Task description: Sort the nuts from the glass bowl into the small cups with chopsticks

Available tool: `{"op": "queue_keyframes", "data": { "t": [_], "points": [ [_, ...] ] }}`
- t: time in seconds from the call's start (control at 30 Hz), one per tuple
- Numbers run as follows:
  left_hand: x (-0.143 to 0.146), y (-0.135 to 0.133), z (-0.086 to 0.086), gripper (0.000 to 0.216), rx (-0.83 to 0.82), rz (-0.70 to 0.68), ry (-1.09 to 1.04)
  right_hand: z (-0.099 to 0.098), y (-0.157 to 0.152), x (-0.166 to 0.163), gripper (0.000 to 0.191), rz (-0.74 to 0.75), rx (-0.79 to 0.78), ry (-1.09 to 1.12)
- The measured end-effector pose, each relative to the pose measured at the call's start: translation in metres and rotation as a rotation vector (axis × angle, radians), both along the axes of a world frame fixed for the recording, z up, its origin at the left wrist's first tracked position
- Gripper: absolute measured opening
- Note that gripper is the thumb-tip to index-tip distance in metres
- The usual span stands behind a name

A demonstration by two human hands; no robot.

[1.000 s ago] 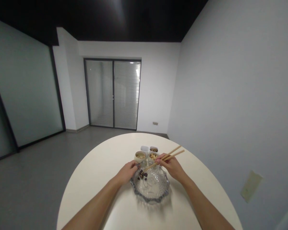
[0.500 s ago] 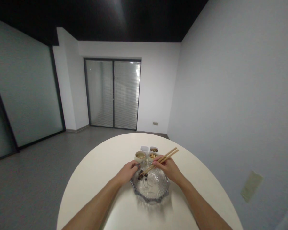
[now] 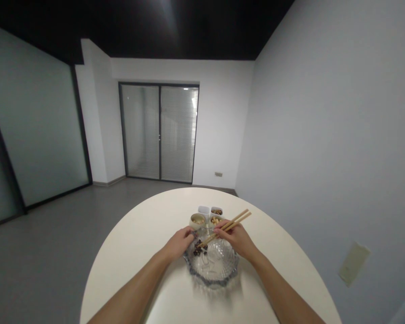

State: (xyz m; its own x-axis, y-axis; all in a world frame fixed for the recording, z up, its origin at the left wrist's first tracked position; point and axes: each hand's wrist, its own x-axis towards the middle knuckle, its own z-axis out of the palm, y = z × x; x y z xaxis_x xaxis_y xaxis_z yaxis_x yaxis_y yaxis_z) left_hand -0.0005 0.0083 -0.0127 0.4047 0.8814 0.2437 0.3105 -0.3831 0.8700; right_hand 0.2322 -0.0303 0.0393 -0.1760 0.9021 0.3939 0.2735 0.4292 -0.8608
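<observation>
A clear glass bowl (image 3: 219, 265) with a scalloped rim stands on the table in front of me. Several small dark round pieces (image 3: 198, 250) lie together at its left inside. My left hand (image 3: 180, 242) is closed on the bowl's left far rim. Wooden chopsticks (image 3: 239, 219) are gripped in my right hand (image 3: 234, 235) above the bowl's right far side. Their tips point down left among the dark pieces; whether a piece is pinched between them I cannot tell.
Behind the bowl stand a round cream cup (image 3: 197, 219) with pale contents, a white dish (image 3: 203, 210), a dish of brownish pieces (image 3: 217, 211) and one of tan nut-like pieces (image 3: 216, 220), partly hidden by my right hand. The round white table (image 3: 131, 243) stands near a grey wall (image 3: 324, 135).
The chopstick tips have shifted slightly among the dark pieces, and a few pieces lie a little differently. My left hand stays on the rim.
</observation>
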Motion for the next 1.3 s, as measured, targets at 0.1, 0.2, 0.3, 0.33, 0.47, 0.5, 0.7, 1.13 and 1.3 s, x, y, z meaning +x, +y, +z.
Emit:
{"op": "queue_keyframes", "data": {
  "t": [0.1,0.2,0.3,0.33,0.47,0.5,0.7,1.13,1.3],
  "points": [
    [0.000,-0.001,0.001,0.025,-0.007,0.003,-0.003,0.002,-0.001,-0.001,0.026,-0.004,-0.012,-0.010],
    [0.000,-0.001,0.001,0.026,-0.009,0.000,-0.010,0.003,-0.003,-0.002,0.027,0.001,-0.012,-0.023],
    [0.000,-0.001,0.000,0.026,-0.005,0.000,0.000,0.003,-0.003,-0.002,0.027,0.003,-0.008,-0.037],
    [0.000,-0.001,0.001,0.025,-0.004,0.003,0.005,0.004,-0.004,-0.002,0.027,0.006,-0.009,-0.034],
    [0.001,-0.002,0.003,0.026,-0.009,-0.018,-0.017,0.005,-0.004,-0.003,0.026,0.029,-0.011,-0.017],
    [0.001,-0.002,0.003,0.027,-0.013,-0.029,-0.029,0.005,-0.005,-0.003,0.025,0.031,-0.010,-0.019],
    [0.001,-0.002,0.003,0.028,-0.017,0.004,-0.012,0.005,-0.006,-0.004,0.024,0.033,0.002,-0.012],
    [0.000,-0.003,0.003,0.028,-0.015,-0.010,0.000,0.003,-0.002,0.004,0.023,-0.003,0.029,0.008],
    [-0.001,-0.004,0.004,0.027,-0.006,-0.020,-0.016,0.001,0.003,0.011,0.026,-0.030,0.043,0.030]
  ]
}}
